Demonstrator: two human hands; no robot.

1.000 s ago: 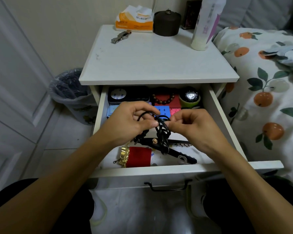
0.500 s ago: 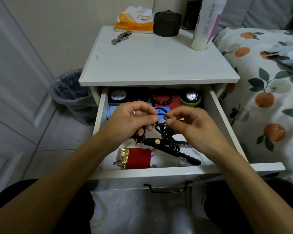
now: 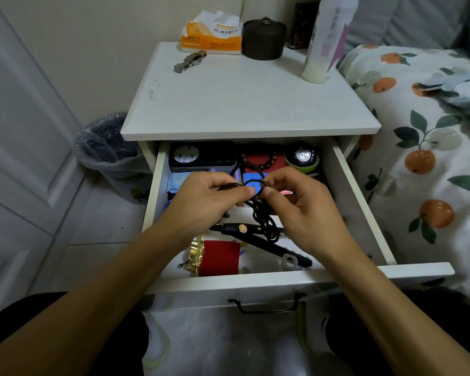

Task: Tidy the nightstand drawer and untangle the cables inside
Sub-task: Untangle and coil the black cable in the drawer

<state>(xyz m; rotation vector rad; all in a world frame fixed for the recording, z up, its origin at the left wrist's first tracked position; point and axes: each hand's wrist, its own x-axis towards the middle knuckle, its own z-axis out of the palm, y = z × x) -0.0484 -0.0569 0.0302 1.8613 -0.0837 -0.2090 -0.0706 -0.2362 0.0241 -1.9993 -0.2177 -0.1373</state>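
**Untangling a black cable above an open nightstand drawer**

Standing beside a bed with an orange-print cover [image 3: 423, 158], the white nightstand [image 3: 244, 104] has its drawer [image 3: 364, 213] pulled fully out toward the viewer. On the top lie a tissue pack [image 3: 212, 33], a dark round lidded jar [image 3: 263, 39], a tall white bottle [image 3: 326, 42] and a metal watch [image 3: 189, 61]. A lined waste bin [image 3: 106, 153] stands on the floor to the left.

Along the drawer's back wall sit a black device [image 3: 201, 156], a red box bearing a bead bracelet [image 3: 258, 161] and a round green-rimmed object [image 3: 301, 158]. Near the front lies a red pouch with gold trim [image 3: 217, 257]. A long black tool [image 3: 266, 240] rests diagonally, its long axis running from centre-left down to the front right.

The black cable [image 3: 261, 213] is held above the middle of the drawer. One loop arches upward and away between the hands; the knotted remainder hangs downward, its long axis near vertical, its lowest coils overlapping the black tool. The left hand [image 3: 206, 202] pinches the cable between thumb and curled fingers; the right hand [image 3: 299, 204] pinches the loop just beside it. Both hands hide part of the blue items [image 3: 253, 179] beneath.
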